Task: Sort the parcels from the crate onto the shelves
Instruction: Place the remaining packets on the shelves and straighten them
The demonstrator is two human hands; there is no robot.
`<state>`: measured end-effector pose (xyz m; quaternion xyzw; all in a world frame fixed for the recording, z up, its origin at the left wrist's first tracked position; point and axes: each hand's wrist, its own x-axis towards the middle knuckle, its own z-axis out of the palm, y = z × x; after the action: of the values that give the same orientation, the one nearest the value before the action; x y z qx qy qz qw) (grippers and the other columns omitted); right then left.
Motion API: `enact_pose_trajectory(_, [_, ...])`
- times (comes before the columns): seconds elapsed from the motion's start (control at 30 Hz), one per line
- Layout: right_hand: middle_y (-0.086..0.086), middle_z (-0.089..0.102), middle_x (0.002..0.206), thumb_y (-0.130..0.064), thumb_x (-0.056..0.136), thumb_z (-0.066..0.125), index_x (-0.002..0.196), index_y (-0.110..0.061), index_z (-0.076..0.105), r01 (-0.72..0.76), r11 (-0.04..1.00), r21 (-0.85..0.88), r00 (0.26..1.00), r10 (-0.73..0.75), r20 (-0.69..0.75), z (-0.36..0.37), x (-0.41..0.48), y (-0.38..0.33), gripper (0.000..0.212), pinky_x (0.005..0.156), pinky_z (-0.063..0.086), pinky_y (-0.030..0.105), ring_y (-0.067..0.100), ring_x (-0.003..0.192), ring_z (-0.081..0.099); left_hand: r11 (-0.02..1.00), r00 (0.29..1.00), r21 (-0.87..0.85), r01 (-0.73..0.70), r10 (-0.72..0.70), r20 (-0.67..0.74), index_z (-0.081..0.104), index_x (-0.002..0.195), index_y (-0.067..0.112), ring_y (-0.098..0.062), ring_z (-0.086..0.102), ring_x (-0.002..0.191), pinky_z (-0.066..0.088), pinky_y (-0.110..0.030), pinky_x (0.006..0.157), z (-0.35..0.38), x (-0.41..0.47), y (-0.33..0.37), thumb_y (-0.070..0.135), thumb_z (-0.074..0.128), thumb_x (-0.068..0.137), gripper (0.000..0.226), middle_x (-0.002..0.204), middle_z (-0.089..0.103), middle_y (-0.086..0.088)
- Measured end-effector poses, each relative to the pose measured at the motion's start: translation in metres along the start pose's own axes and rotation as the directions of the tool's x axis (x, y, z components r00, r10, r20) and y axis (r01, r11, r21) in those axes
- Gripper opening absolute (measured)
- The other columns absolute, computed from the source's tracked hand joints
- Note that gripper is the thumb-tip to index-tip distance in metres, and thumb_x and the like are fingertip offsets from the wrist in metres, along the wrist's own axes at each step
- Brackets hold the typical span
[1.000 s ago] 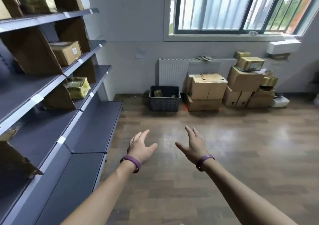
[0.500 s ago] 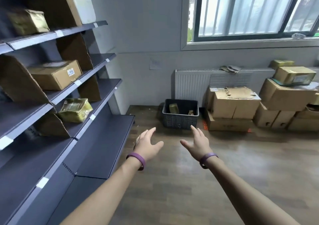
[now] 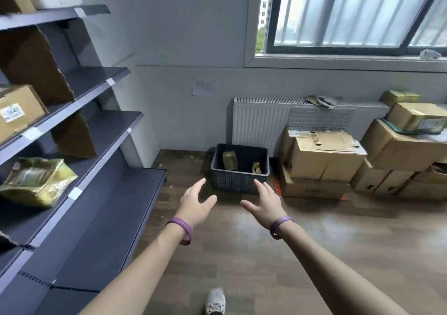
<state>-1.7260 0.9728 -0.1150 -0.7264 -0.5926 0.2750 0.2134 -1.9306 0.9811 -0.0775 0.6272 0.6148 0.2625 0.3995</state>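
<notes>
My left hand and right hand reach forward, apart from each other, fingers spread and holding nothing. Just beyond them I see the dark crate on the floor by the radiator, a gold-wrapped parcel upright inside and a smaller item beside it, possibly another parcel, too small to tell. The shelves run along my left, carrying a gold pouch and a labelled cardboard box.

Daylight is coming through a dark-framed, barred window in the pale grey wall. Beneath it a white ribbed radiator is sitting above the dark wood-plank floor, with what may be a crumpled grey cloth lying on top.
</notes>
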Motion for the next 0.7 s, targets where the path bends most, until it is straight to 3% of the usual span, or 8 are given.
enact_pose_trajectory(0.17, [0.01,0.029,0.153,-0.049,0.087,0.06,0.15,-0.017,0.025,-0.087,0.995,-0.045,0.996,0.087,-0.006,-0.018,0.111,-0.001,0.079,0.117,0.023,0.041,0.029,0.142,0.025,0.999,0.998,-0.03,0.016,-0.014,0.058,0.036,0.145,0.023,-0.018,0.031,0.139,0.028,-0.035,0.114,0.004,0.127,0.016,0.029,0.058,0.091,0.058,0.15,0.037,-0.003])
enact_pose_trajectory(0.5, [0.01,0.017,0.159,-0.044,0.092,0.056,0.152,-0.017,0.02,-0.147,0.988,-0.04,0.989,0.146,-0.021,-0.058,0.279,0.004,0.075,0.118,0.011,0.036,0.023,0.149,0.005,0.999,0.986,0.034,-0.026,0.02,0.163,0.035,0.145,0.024,-0.019,0.031,0.14,0.028,-0.036,0.113,0.015,0.316,0.067,0.029,0.057,0.091,0.059,0.151,0.036,-0.003])
enact_pose_trajectory(0.7, [0.013,0.013,0.159,-0.044,0.091,0.057,0.152,-0.02,0.021,-0.168,0.986,-0.023,0.986,0.168,0.004,-0.07,0.377,0.025,0.075,0.118,0.014,0.038,0.028,0.148,0.009,0.998,0.982,0.054,0.01,-0.02,0.186,0.034,0.146,0.024,-0.019,0.03,0.141,0.028,-0.036,0.114,0.042,0.409,0.081,0.028,0.056,0.091,0.059,0.151,0.035,-0.003])
